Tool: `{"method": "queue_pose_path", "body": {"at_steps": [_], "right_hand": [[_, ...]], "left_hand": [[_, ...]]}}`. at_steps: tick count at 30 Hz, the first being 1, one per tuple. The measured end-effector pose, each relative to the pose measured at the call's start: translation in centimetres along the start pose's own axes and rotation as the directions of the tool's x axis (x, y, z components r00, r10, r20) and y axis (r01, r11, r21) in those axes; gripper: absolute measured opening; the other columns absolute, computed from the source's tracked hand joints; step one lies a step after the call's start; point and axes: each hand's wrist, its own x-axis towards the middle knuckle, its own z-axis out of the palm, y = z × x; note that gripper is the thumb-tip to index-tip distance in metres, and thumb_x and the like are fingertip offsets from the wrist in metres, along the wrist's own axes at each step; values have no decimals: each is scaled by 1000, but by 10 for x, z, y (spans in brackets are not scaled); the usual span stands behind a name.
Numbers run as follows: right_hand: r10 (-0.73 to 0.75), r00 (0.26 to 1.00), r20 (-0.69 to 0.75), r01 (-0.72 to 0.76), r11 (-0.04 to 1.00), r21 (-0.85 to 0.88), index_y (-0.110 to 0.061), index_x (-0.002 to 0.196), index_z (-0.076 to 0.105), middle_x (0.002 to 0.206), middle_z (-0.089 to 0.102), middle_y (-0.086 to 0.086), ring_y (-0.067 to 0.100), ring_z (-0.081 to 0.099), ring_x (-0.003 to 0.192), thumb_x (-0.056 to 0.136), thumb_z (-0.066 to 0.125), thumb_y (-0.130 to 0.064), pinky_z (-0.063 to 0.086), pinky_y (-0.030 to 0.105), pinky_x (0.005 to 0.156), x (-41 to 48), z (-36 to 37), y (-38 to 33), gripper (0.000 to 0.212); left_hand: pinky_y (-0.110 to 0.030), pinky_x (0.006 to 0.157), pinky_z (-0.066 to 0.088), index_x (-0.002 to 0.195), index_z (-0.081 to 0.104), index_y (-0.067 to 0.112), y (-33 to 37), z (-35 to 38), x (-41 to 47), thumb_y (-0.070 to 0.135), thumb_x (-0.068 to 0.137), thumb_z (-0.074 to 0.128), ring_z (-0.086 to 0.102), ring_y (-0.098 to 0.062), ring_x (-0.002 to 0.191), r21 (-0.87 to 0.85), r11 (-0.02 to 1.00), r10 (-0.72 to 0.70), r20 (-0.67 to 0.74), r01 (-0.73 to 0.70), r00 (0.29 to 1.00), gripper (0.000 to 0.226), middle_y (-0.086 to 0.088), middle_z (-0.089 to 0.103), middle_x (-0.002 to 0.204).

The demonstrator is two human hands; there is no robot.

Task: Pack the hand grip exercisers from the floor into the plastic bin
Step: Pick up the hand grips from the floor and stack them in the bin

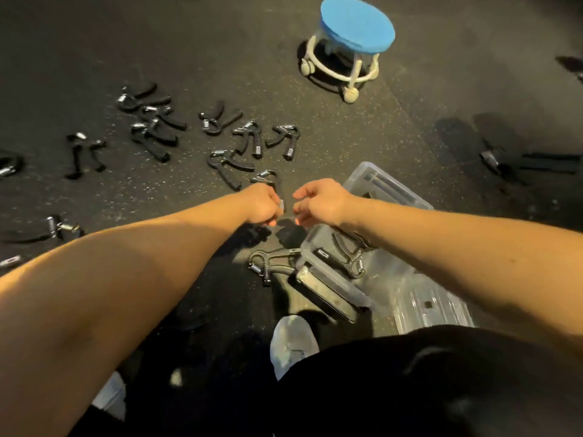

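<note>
Black-clad legs (426,389) fill the near edge, above the dark speckled floor (220,42). Under the right wrist sits the clear plastic bin (391,269), with one exerciser inside (347,252) and another (271,263) on the floor against the side of it nearer the left hand. Well beyond both hands stands a blue-topped stool (356,26). Left hand (263,205) has its fingers curled round a handle of the held exerciser (271,181). Right hand (318,201), just beside it, is loosely curled and grips nothing. Loose exercisers (227,165) lie scattered beyond and left of the left hand.
</note>
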Motion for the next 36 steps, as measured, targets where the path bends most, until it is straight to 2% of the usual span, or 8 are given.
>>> {"method": "queue_pose_path", "body": {"at_steps": [4,7,9,11,13,17,28,36], "right_hand": [[24,985,173,41,933,-358,9,112,64,94,66,23,24,62,81,90,65,0,58,43,84,35,49,-20,24],[23,972,232,129,776,-617,4,104,70,98,70,21,25,61,84,90,64,-11,51,34,77,59,91,-9,21],[65,963,260,155,656,-739,0,101,69,98,70,19,31,66,92,89,64,-16,47,31,72,72,112,8,20],[123,957,262,153,553,-819,-1,109,68,110,70,20,36,67,104,88,63,-13,51,34,79,82,124,26,25],[178,952,247,133,486,-863,-2,117,65,120,67,19,37,65,112,89,62,-7,54,39,90,90,127,40,28],[215,957,196,94,409,-908,-10,128,61,132,61,13,35,60,121,89,65,-6,50,44,101,109,120,60,39],[176,966,187,135,270,-953,-18,130,60,128,64,5,27,62,119,92,63,-9,49,39,92,132,125,78,39],[-33,963,266,265,270,-926,-14,124,59,115,64,6,28,64,110,95,60,-19,46,34,78,119,110,44,30]], "left_hand": [[-36,70,51,100,65,3,-66,-14,0,9,91,64,61,-26,72,76,990,-122,-15,123,992,11,-23,72,88],[-49,81,58,99,65,6,-112,-10,11,16,88,68,70,-33,78,50,972,-230,-12,231,973,16,-21,73,88],[-49,84,57,92,63,13,-129,-6,15,17,90,68,70,-31,84,23,969,-247,-13,247,969,6,-16,69,83],[-45,90,56,107,63,14,-141,1,21,18,93,67,68,-27,93,20,966,-257,0,257,966,15,-11,67,93],[-43,96,53,124,60,11,-149,12,31,22,94,66,65,-26,102,64,964,-259,3,259,966,33,-11,66,108],[-36,96,48,127,60,13,-150,39,52,25,94,66,60,-25,111,132,961,-246,0,244,969,36,-8,64,121],[-31,74,48,112,61,26,-151,59,68,33,89,70,60,-15,89,293,928,-214,-83,229,973,25,5,61,95],[-40,87,55,108,60,23,-154,23,49,26,95,64,65,-16,89,2,984,-175,-120,177,977,15,0,65,96]]}}
